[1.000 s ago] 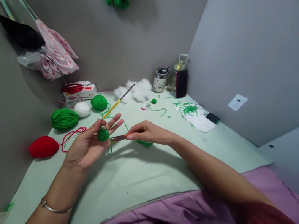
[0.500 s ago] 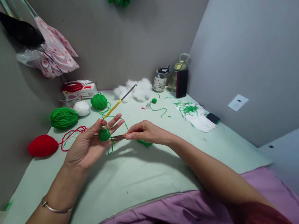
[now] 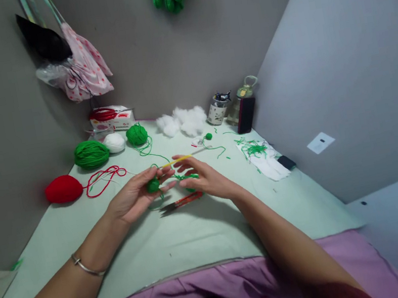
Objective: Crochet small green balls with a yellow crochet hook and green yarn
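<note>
My left hand (image 3: 136, 195) holds a small green crocheted piece (image 3: 152, 185) between its fingers, with a green strand hanging from it. A crochet hook with a yellow handle (image 3: 178, 161) extends from the left fingers toward the right, its grey tip over the table. My right hand (image 3: 206, 178) is at the hook's handle, its thumb and fingers apart and the forefinger near the yellow part. Below the hands lie orange-handled snips (image 3: 183, 201) with dark blades pointing left. Green yarn lies partly hidden behind the right fingers.
Red yarn (image 3: 63, 189), green yarn balls (image 3: 91, 154) and a white ball (image 3: 115, 143) lie at the left. White stuffing (image 3: 188, 121), a pen cup (image 3: 217, 110), a bottle and a phone (image 3: 246, 115) stand behind. Green scraps cover a white tissue (image 3: 269, 163) at the right.
The snips, held in my right hand before, now lie on the table. My right hand has moved up to the hook. The hook has tilted flatter, and the view has shifted slightly.
</note>
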### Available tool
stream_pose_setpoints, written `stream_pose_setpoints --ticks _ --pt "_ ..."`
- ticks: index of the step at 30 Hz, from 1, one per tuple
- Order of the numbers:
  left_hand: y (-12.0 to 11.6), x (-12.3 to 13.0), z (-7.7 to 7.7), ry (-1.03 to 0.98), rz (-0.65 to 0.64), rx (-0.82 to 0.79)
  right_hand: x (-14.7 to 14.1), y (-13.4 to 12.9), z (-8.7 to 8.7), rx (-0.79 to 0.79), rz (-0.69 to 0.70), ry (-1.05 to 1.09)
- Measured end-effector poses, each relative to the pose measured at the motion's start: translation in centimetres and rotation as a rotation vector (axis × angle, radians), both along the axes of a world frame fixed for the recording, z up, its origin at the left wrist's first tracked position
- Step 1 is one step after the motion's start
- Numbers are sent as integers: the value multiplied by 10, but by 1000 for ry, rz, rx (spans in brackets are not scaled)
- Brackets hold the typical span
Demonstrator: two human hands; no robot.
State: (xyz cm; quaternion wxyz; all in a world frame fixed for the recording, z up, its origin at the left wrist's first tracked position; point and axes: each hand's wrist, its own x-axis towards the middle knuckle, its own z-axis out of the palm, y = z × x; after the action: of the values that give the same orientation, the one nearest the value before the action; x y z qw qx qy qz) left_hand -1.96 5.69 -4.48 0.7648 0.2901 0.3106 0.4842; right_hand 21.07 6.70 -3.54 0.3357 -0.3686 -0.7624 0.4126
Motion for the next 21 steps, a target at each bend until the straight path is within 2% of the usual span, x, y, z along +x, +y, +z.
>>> stream_pose_setpoints --ticks 3,5,9,12,14,16,18,21 --pt "-4 11 -10 36 -52 -2 -8 -6 1 187 4 85" --pt "-5 16 -15 68 -85 -11 -11 -9 0 397 -40 44" --pt "-2 18 -21 122 -96 0 -14 -11 -4 857 -151 -254" --pt "-2 16 -22 169 -96 14 -15 -9 -9 1015 -152 -426" --pt "-4 15 -22 212 -116 18 -13 -5 -10 1032 -146 -456" --pt "-8 14 -20 252 -137 27 -4 2 -9 947 -214 -403" --pt "-10 12 -18 284 -139 46 14 13 -6 749 -407 -251" --pt "-10 9 -15 323 -101 90 50 29 2 659 -651 -135"
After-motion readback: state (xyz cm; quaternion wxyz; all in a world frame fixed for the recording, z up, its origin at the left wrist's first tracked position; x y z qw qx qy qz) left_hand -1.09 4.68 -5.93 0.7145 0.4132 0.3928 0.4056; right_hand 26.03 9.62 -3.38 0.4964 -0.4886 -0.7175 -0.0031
